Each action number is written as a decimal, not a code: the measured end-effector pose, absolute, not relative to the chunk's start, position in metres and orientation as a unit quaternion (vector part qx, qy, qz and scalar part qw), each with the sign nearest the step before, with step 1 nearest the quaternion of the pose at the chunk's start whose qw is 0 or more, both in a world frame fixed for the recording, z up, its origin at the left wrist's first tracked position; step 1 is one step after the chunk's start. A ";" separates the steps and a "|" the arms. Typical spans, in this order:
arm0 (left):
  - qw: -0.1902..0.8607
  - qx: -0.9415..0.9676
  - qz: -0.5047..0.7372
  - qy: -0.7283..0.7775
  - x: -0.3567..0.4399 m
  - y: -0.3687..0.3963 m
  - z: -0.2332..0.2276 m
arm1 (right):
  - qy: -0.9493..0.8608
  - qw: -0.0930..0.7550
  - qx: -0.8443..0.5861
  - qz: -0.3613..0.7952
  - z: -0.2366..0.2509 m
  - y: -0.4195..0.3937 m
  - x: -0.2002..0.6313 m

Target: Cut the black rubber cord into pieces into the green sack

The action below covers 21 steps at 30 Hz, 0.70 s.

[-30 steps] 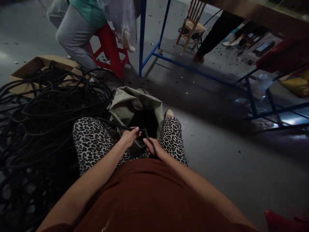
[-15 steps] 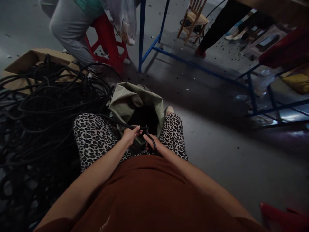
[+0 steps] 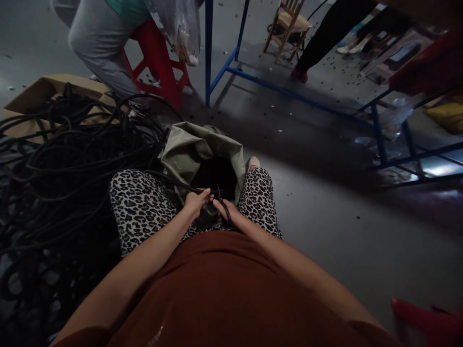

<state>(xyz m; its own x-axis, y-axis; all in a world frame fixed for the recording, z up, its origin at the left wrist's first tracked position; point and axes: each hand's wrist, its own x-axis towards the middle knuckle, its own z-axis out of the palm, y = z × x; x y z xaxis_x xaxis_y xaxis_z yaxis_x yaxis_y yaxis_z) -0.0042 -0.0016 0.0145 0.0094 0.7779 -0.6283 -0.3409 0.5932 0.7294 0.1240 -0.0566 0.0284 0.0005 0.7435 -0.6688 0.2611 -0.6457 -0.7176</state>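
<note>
Dim grey floor (image 3: 318,207) spreads around us, flecked with small dark scraps, and a blue metal frame (image 3: 209,53) stands past the seated worker's feet. Beyond the cord heap, someone in grey trousers (image 3: 94,43) sits on a red stool (image 3: 157,62).

Between the worker's leopard-print knees stands an olive sack (image 3: 184,156), mouth gaping upward; I'd guess the knees are there to steady it. Both hands work low over its near rim, presumably so that loose bits drop inside.

The left hand (image 3: 197,201) has thumb and fingers pinched together on a black cord (image 3: 173,180), close to its end, a hold that seems meant to keep that tip firm. Its length runs back past the left knee toward a tangled heap of cord (image 3: 83,159), likely kept on that side for easy feeding. Behind the heap sits an open cardboard box (image 3: 25,99).

The right hand (image 3: 223,209) is wrapped around the handles of dark scissors (image 3: 219,193), blades pointing away from the body, just beside the cord's tip. Whether they touch it, I can't tell.

No brand, label or writing is readable from here.
</note>
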 end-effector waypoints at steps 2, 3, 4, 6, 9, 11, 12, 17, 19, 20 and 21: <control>0.684 0.192 0.412 0.571 -0.004 -0.002 0.014 | -0.359 0.210 -0.673 0.612 0.026 -0.056 0.124; 0.683 0.194 0.413 0.570 -0.003 -0.001 0.014 | -0.353 0.214 -0.672 0.614 0.025 -0.056 0.124; 0.682 0.197 0.412 0.571 -0.003 -0.001 0.014 | -0.349 0.217 -0.672 0.616 0.024 -0.056 0.124; 0.680 0.203 0.410 0.573 -0.003 -0.001 0.014 | -0.343 0.216 -0.672 0.619 0.024 -0.057 0.124; 0.675 0.205 0.408 0.579 -0.004 0.000 0.015 | -0.353 0.211 -0.666 0.622 0.024 -0.057 0.125; 0.672 0.201 0.411 0.582 -0.007 0.001 0.016 | -0.358 0.208 -0.663 0.624 0.023 -0.058 0.126; 0.670 0.198 0.413 0.584 -0.008 0.002 0.017 | -0.356 0.207 -0.664 0.624 0.023 -0.057 0.126; 0.669 0.187 0.413 0.589 -0.014 0.005 0.018 | -0.351 0.207 -0.676 0.614 0.022 -0.056 0.128; 0.669 0.183 0.410 0.592 -0.015 0.006 0.017 | -0.353 0.206 -0.679 0.609 0.023 -0.056 0.127; 0.669 0.181 0.409 0.594 -0.015 0.007 0.016 | -0.353 0.206 -0.681 0.607 0.023 -0.055 0.127; 0.668 0.179 0.409 0.596 -0.015 0.008 0.015 | -0.354 0.206 -0.683 0.605 0.024 -0.055 0.127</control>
